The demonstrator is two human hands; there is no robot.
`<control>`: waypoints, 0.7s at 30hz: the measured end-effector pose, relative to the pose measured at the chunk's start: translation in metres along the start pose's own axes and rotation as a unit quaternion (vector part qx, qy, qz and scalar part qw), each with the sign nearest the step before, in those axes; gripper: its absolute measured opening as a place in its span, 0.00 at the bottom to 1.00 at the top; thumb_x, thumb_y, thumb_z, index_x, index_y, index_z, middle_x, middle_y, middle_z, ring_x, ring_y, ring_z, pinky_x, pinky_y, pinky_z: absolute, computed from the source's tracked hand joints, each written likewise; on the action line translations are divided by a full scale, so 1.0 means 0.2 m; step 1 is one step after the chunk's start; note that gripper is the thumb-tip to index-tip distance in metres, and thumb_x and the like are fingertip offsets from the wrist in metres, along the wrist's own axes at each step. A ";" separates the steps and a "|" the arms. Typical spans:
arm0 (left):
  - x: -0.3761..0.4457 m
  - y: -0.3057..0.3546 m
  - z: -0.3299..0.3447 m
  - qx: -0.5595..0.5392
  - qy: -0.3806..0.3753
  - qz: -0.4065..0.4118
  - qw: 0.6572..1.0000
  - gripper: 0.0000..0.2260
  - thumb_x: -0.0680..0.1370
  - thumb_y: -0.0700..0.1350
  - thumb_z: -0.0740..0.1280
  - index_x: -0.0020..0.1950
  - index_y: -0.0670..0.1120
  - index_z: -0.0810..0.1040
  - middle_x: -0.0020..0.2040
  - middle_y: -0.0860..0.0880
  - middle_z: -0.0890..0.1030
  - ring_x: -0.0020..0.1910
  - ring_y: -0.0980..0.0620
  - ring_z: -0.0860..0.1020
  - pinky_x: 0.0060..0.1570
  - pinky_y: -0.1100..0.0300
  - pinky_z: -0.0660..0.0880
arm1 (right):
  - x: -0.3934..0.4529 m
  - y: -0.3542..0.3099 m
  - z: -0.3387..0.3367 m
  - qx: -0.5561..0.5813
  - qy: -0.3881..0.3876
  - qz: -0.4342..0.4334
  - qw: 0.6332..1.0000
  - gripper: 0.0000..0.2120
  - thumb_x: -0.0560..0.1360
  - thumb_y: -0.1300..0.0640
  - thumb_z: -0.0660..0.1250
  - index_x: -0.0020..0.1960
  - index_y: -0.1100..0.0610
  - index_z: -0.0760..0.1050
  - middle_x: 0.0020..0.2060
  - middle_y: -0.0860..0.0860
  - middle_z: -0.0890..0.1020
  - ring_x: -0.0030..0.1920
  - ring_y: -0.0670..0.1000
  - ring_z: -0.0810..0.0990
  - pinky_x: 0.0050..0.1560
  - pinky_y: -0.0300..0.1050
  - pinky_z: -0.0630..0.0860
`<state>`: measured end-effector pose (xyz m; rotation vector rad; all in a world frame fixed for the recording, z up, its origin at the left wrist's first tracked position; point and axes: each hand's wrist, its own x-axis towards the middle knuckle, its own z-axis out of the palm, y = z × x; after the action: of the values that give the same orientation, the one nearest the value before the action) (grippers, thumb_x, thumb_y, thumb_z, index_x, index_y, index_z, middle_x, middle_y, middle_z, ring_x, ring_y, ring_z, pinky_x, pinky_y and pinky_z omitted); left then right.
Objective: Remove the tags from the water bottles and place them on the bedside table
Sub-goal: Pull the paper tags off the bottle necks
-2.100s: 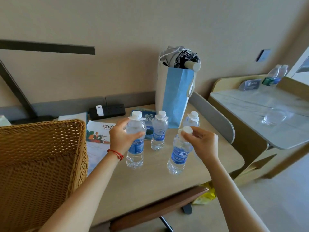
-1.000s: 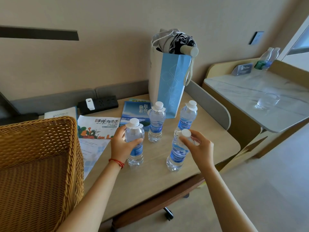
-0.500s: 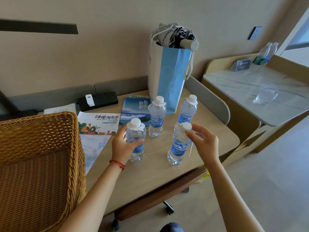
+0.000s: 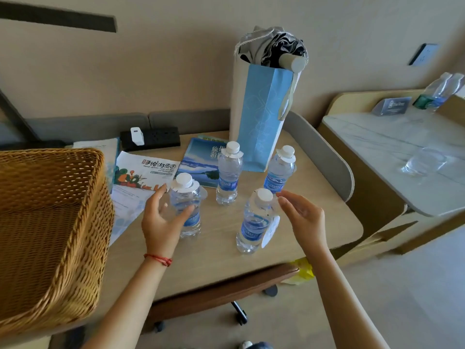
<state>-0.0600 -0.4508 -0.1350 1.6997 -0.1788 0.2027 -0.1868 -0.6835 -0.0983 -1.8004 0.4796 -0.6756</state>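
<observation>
Four clear water bottles with white caps stand on the wooden desk (image 4: 221,260). The front left bottle (image 4: 187,197), back left bottle (image 4: 227,172) and back right bottle (image 4: 280,170) wear white paper tags round their necks. My left hand (image 4: 161,220) is beside the front left bottle, fingers straight and thumb touching its front. On the front right bottle (image 4: 253,222) a white tag (image 4: 270,231) hangs down beside the label. Just right of that bottle's cap is my right hand (image 4: 303,215), with relaxed fingers and holding nothing.
A wicker basket (image 4: 50,222) fills the left side. A tall blue paper bag (image 4: 263,117) with a folded umbrella stands behind the bottles. Brochures (image 4: 147,170) and a power strip (image 4: 151,138) lie at the back. The marble-topped table (image 4: 377,147) at right holds a glass (image 4: 425,162) and two bottles (image 4: 442,93).
My right hand has come off the front right bottle's neck, and its tag now hangs at the bottle's side. My left hand's fingers have loosened from the front left bottle.
</observation>
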 end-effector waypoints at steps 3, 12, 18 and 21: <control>-0.15 0.03 0.02 0.040 0.105 0.112 0.987 0.20 0.69 0.41 0.74 0.58 0.41 0.75 0.56 0.43 0.77 0.55 0.48 0.76 0.50 0.61 0.77 | 0.07 0.04 -0.05 0.006 -0.036 0.021 0.999 0.07 0.74 0.56 0.68 0.44 0.44 0.80 0.39 0.37 0.84 0.43 0.37 0.81 0.43 0.28 0.75; -0.32 0.14 0.40 -0.019 -0.162 -0.033 0.986 0.18 0.72 0.42 0.70 0.56 0.60 0.72 0.57 0.58 0.77 0.57 0.58 0.76 0.54 0.66 0.72 | 0.26 0.05 -0.10 0.027 -0.198 0.098 0.975 0.08 0.75 0.62 0.66 0.40 0.54 0.81 0.34 0.51 0.81 0.33 0.45 0.77 0.36 0.33 0.76; -0.29 0.14 0.50 -0.076 -0.220 -0.084 0.969 0.24 0.71 0.36 0.69 0.66 0.43 0.69 0.65 0.45 0.74 0.61 0.55 0.74 0.59 0.64 0.72 | 0.29 0.03 -0.09 0.029 -0.264 0.112 0.958 0.06 0.75 0.64 0.65 0.44 0.61 0.81 0.33 0.50 0.80 0.33 0.45 0.75 0.35 0.34 0.74; -0.28 0.12 0.49 -0.079 -0.256 -0.086 0.960 0.30 0.67 0.48 0.72 0.67 0.46 0.67 0.66 0.46 0.74 0.60 0.61 0.74 0.58 0.68 0.71 | 0.30 0.02 -0.08 0.043 -0.272 0.110 0.955 0.07 0.74 0.65 0.65 0.42 0.59 0.81 0.33 0.49 0.81 0.32 0.44 0.75 0.35 0.35 0.72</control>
<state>-0.1173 -0.5511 -0.1373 1.5684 -0.4174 -0.3795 -0.1518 -0.7344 -0.0853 -1.7260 0.2633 -0.0315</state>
